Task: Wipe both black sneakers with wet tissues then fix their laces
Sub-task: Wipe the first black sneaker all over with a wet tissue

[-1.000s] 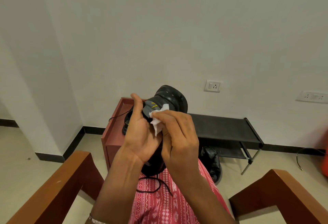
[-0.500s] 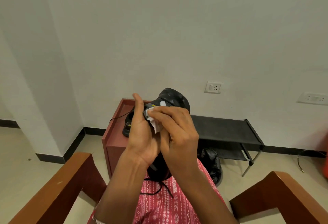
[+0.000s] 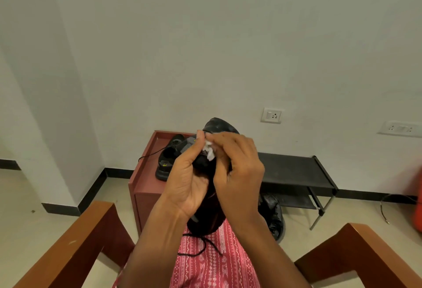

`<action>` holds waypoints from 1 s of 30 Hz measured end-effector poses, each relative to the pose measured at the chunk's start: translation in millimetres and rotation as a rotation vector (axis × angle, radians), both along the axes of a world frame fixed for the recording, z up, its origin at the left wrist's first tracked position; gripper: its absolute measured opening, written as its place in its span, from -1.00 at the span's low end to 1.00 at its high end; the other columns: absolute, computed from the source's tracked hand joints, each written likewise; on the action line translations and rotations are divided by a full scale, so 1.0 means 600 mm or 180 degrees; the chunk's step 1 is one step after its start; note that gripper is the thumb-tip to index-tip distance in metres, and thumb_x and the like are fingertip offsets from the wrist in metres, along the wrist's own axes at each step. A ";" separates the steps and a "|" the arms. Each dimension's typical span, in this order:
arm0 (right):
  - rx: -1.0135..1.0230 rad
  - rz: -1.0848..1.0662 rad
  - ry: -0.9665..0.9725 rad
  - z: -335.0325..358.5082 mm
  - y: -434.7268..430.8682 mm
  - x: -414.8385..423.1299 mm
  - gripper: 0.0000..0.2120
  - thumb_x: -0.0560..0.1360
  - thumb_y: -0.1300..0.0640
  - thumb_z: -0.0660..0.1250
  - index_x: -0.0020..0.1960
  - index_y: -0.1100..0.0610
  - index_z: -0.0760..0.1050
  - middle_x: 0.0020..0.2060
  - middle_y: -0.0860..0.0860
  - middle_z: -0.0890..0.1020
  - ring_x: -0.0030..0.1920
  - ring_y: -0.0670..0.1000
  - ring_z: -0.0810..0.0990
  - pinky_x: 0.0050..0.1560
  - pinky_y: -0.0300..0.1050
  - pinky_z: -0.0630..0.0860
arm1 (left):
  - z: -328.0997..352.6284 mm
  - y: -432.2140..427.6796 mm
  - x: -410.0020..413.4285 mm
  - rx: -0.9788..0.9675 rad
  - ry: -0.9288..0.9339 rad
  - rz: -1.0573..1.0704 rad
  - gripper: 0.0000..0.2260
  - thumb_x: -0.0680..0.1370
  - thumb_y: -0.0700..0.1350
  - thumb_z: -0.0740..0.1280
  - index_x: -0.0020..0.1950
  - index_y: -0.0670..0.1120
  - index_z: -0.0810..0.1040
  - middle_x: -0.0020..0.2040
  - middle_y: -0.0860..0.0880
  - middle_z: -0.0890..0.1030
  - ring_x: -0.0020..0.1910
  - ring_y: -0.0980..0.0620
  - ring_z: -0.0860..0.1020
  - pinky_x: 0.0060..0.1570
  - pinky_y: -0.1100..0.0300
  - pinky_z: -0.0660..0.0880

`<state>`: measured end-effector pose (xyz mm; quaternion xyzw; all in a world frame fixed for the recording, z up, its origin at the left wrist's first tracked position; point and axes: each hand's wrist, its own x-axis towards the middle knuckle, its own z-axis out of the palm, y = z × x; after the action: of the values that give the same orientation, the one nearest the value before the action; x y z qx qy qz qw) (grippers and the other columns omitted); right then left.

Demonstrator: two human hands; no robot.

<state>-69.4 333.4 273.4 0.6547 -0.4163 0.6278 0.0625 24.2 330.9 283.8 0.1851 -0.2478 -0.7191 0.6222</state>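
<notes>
Only yellow marks (image 3: pixel 164 164) (unreadable) on black sneakers (image 3: pixel 167 162).

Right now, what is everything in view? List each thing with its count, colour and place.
held sneaker: 1, black, raised between both hands over the lap
wet tissue: 1, white, pressed against the held sneaker
second sneaker: 1, black, on the cabinet top
cabinet: 1, reddish brown, against the wall
rack: 1, black, right of the cabinet
plastic bag: 1, black, on the floor by the rack
chair arms: 2, brown wood, either side of the lap
wall sockets: 2, white, on the wall
left hand: grips the held sneaker
right hand: pinches the wet tissue
</notes>
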 end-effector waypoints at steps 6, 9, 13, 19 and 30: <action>-0.0035 -0.0073 0.0100 -0.024 0.003 -0.005 -0.72 0.50 0.45 0.37 0.13 0.20 0.65 0.03 0.04 0.63 0.09 0.02 0.58 0.09 -0.07 0.55 | 0.013 0.004 0.005 -0.0054 -0.0108 0.0169 -0.57 0.64 0.06 0.19 -0.06 -0.19 0.73 0.00 -0.19 0.69 -0.02 -0.06 0.69 -0.07 0.14 0.64; 0.0082 -0.0005 -0.0115 -0.052 0.009 -0.021 -0.77 0.49 0.47 0.40 0.08 0.25 0.65 -0.02 0.04 0.64 0.04 0.00 0.62 0.04 -0.06 0.58 | 0.014 0.001 0.012 0.0046 -0.0197 0.0261 -0.53 0.61 0.15 0.20 0.15 -0.22 0.65 0.14 -0.25 0.66 0.10 -0.14 0.67 0.06 0.04 0.61; 0.0108 -0.0013 -0.0208 -0.027 0.003 -0.022 -0.84 0.51 0.40 0.42 0.04 0.23 0.66 -0.06 0.01 0.62 -0.02 -0.02 0.62 -0.01 -0.14 0.57 | 0.016 0.003 0.007 -0.0001 -0.0207 0.0201 -0.51 0.63 0.15 0.15 0.00 -0.16 0.74 0.12 -0.20 0.68 0.10 -0.10 0.67 0.07 0.09 0.62; 0.0246 -0.0106 0.0141 0.035 -0.010 0.000 -0.84 0.54 0.29 0.40 0.07 0.13 0.66 -0.07 -0.05 0.62 -0.02 -0.02 0.57 -0.04 -0.13 0.54 | 0.016 0.008 -0.001 -0.0241 -0.0276 0.0225 -0.56 0.65 0.08 0.11 0.06 -0.13 0.72 0.10 -0.13 0.69 0.13 0.00 0.65 0.06 0.20 0.60; 0.0044 -0.0036 0.0219 0.022 -0.007 -0.016 -0.88 0.57 0.19 0.38 0.08 0.14 0.66 -0.04 -0.01 0.62 -0.05 -0.05 0.60 -0.06 -0.09 0.57 | 0.018 0.011 0.006 -0.0421 -0.0684 0.0259 -0.53 0.66 0.11 0.07 0.32 -0.19 0.51 0.21 -0.16 0.64 0.22 -0.06 0.61 0.07 0.18 0.59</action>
<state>-79.1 329.2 286.7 0.6739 -0.4219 0.6017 0.0757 27.5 337.7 294.8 0.2296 -0.3522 -0.6514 0.6316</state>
